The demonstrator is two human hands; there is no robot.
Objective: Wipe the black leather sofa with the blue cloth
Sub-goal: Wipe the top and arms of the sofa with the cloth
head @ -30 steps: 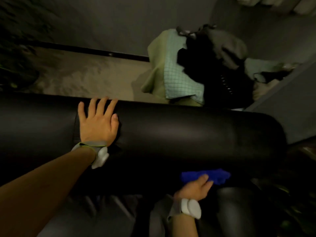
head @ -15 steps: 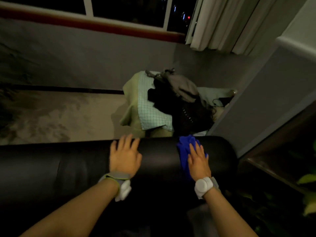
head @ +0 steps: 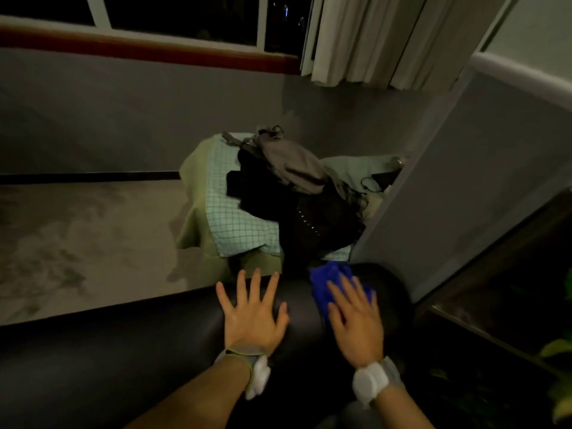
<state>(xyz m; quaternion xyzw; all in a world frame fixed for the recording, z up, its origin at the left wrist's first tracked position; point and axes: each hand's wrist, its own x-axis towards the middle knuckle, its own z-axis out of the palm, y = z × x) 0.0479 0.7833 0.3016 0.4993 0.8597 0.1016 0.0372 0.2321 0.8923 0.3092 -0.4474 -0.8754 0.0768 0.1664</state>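
Note:
The rounded top of the black leather sofa [head: 123, 351] runs across the lower part of the head view and ends at the right near a wall corner. My left hand [head: 252, 311] lies flat on it with the fingers spread. To its right, my right hand [head: 356, 320] presses the crumpled blue cloth [head: 328, 280] against the leather with straight fingers. The cloth sticks out beyond my fingertips at the sofa's far edge; part of it is hidden under my palm.
Behind the sofa stands a pile of clothes and a grey bag [head: 291, 168] on a green checked cover [head: 235, 224]. A grey wall corner [head: 433, 212] rises at the right. Patterned carpet [head: 77, 243] spreads at the left, curtains [head: 387, 38] hang above, plant leaves [head: 560, 394] at far right.
My right hand has brought the cloth up from the sofa's front onto its top near the right end. The view has lifted, and my left hand stays flat on the leather.

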